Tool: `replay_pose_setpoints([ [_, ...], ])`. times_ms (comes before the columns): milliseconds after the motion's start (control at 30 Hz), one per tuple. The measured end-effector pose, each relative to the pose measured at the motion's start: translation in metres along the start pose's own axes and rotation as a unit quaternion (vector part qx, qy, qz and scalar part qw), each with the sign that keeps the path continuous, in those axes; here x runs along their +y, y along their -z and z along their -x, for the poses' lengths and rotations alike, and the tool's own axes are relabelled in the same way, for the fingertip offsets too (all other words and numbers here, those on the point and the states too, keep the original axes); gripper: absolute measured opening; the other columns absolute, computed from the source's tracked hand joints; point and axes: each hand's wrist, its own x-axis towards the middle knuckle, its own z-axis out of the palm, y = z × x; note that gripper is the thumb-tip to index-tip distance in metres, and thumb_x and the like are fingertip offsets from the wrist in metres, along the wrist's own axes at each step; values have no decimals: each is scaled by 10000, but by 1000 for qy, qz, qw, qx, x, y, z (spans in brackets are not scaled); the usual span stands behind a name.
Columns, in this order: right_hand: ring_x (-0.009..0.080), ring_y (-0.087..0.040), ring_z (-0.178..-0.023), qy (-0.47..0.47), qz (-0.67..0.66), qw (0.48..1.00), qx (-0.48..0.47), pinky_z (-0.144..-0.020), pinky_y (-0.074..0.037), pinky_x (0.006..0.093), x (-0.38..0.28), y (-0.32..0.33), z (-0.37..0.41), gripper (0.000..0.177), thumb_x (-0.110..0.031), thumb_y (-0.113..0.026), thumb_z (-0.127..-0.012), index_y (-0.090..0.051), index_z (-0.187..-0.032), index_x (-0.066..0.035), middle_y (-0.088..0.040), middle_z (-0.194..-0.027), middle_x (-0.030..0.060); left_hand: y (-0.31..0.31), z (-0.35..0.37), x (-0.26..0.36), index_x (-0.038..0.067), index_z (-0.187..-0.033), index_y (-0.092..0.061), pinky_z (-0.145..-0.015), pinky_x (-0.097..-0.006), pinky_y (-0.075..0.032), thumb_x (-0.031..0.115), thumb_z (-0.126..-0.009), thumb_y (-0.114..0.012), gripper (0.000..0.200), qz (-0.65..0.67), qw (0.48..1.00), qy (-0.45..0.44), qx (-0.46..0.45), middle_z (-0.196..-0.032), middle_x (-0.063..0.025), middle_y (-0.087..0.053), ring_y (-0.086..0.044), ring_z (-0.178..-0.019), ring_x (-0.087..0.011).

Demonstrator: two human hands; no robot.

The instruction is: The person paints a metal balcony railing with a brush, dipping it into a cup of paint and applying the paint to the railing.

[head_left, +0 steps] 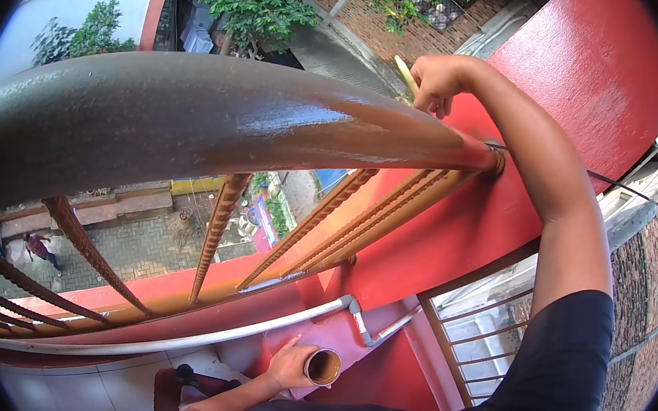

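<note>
My right hand (440,83) is closed round a paintbrush whose pale wooden handle (406,76) points up and left. Its bristles are hidden behind the hand and the railing. The hand is at the far end of a thick round handrail (196,109), close to the red wall. Glossy brown paint shows on the rail's far part, while the near part looks dull grey-brown. Lower down, my left hand (291,366) grips a small open can of brown paint (323,367), held in front of my body with its mouth facing up.
Brown twisted balusters (221,235) stand under the handrail. A white pipe (197,342) runs along the inner ledge to the red wall (587,80). Far below, a person (41,249) is on the paved yard (134,250). A barred frame (482,339) stands at right.
</note>
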Motion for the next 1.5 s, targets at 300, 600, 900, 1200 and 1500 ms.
replay_pose_setpoints([
  [300,221,-657,-551,-27,42,997,56,-547,-587,367,-7,13,16,221,-106,-755,-735,-610,-858,7,-616,-662,81,0,2,2,83,-1199,-631,-1171,-492,-340,575,-597,-873,814,-10,1000,-2,6,-1153,-82,-702,-656,-1113,-229],
  [600,200,-656,-520,-2,38,994,104,-484,-560,333,-5,12,30,166,-89,-713,-725,-613,-798,20,-654,-672,116,6,1,9,90,-1190,-627,-1154,-502,-363,555,-586,-888,806,-13,1000,-3,14,-1119,-84,-710,-669,-1078,-246],
  [900,105,-591,-622,138,-155,904,373,-578,-480,238,48,54,127,188,-211,-723,-854,-612,-890,-64,-633,-755,31,1,3,6,95,-1231,-617,-1185,-488,-318,596,-603,-858,838,-23,1000,-5,17,-1174,-84,-694,-642,-1139,-228],
  [1200,116,-655,-723,136,-207,909,335,-681,-534,246,34,15,123,298,-288,-816,-808,-680,-920,-47,-705,-834,57,-1,0,7,101,-1266,-595,-1182,-497,-315,637,-601,-845,890,-46,999,7,-8,-1196,-78,-689,-637,-1153,-222],
  [1500,152,-684,-655,106,-123,987,-21,-597,-570,270,1,-2,-5,258,-198,-824,-789,-687,-892,-5,-721,-828,101,-1,2,6,126,-1253,-575,-1162,-521,-327,624,-600,-859,869,-28,999,4,25,-1148,-78,-711,-660,-1121,-231],
])
